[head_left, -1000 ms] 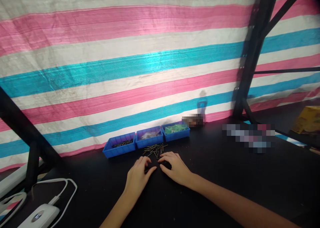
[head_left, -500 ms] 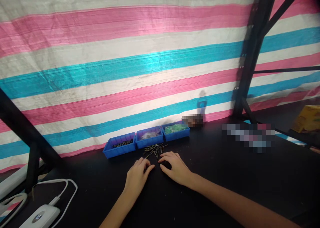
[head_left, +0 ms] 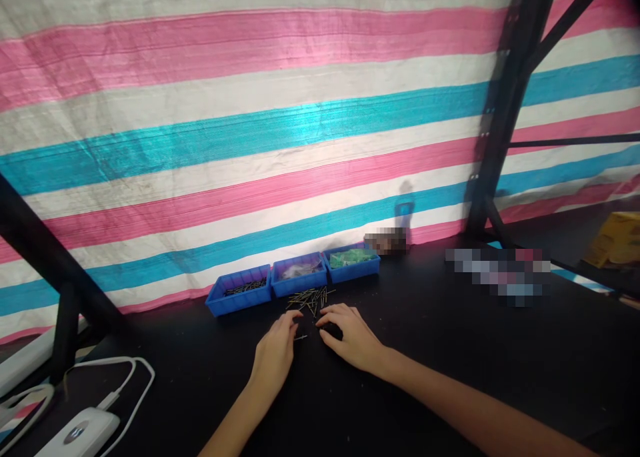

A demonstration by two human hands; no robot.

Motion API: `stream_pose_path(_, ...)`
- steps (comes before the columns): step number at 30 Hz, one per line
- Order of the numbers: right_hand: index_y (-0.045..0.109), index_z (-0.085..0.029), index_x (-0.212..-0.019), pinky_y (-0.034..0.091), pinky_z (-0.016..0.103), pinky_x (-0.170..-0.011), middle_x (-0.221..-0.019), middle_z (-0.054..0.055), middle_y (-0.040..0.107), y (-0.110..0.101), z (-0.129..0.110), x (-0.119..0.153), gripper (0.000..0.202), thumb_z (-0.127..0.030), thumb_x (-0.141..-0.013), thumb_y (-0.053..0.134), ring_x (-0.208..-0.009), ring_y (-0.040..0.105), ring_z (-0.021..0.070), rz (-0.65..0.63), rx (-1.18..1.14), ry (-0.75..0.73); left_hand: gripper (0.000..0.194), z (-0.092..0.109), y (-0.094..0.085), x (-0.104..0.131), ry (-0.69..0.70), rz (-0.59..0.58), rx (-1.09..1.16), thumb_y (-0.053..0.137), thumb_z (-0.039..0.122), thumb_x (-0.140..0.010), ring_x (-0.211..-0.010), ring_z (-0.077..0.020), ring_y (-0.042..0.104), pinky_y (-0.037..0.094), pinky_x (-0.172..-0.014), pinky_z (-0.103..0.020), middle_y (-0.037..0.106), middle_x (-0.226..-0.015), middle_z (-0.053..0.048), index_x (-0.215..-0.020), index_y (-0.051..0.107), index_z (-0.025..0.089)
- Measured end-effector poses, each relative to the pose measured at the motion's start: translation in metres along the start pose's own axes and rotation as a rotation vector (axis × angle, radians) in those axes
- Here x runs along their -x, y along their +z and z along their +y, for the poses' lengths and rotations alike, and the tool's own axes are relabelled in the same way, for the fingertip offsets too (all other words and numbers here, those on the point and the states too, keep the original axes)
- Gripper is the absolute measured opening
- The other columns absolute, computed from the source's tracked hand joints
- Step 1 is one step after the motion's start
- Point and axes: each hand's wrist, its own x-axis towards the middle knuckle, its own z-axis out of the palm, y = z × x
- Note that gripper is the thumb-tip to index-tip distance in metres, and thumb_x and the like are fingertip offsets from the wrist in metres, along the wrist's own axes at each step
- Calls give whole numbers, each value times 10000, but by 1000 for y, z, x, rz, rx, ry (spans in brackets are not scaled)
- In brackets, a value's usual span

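Thin rods (head_left: 309,300), possibly drill bits: a loose, criss-crossed heap on the black table (head_left: 475,337), near of the middle tray and far of both hands. One slim light piece (head_left: 301,337) shows apart from the heap, at the inner side of the left hand (head_left: 273,347). Whether that hand grips it or merely lies beside it, cannot tell; left thumb not clearly made out. Right hand (head_left: 353,337): fingers curled, thumb and forefinger tips slightly apart, nothing seen between them, just near of the heap. Hands face each other across a narrow gap, not touching.

Step in hand, as judged: single-piece handling at the near side of the heap, left hand at the slim piece. Next move would call for a fine thumb-and-forefinger pinch on one shaft and a light touch, since crossed rods could roll or drag their neighbours.

Far of the heap, three blue trays in a row. Left tray (head_left: 245,301): dark rods of similar look. Middle tray (head_left: 300,285): something in clear plastic. Right tray (head_left: 354,271): green contents, not identified. Striped sheet (head_left: 250,177) behind them. Near left: white device (head_left: 83,433) with white cable (head_left: 145,377).
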Motion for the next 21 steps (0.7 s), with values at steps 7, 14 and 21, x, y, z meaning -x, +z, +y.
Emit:
stream_pose_path(7,627,-224,-935,319,322,-878,-1069,28,594,0,0,1,153,-239,-813,535,-1043,481,176,8,-12,-7,235,0,1,0,-9,-17,-22,308,268,-885,-862,-157,587,416,-703,-250,609,-933,-14,-1047,478,257)
stream_pose_path(14,636,-233,-945,327,336,-874,-1069,38,590,1,1,0,168,-228,-808,537,-1033,483,191,13,-19,-27,216,2,0,0,-10,-53,-54,342,346,-880,-740,-154,557,371,-647,-249,579,-764,12,-962,522,261)
stream_pose_path(21,659,-250,-926,339,328,-853,-1062,31,589,2,3,0,166,-218,-798,559,-1013,489,186,-4,-4,-54,282,7,-11,-2,26,-152,-35,480,507,-780,-646,-138,497,325,-576,-235,514,-668,31,-815,553,237)
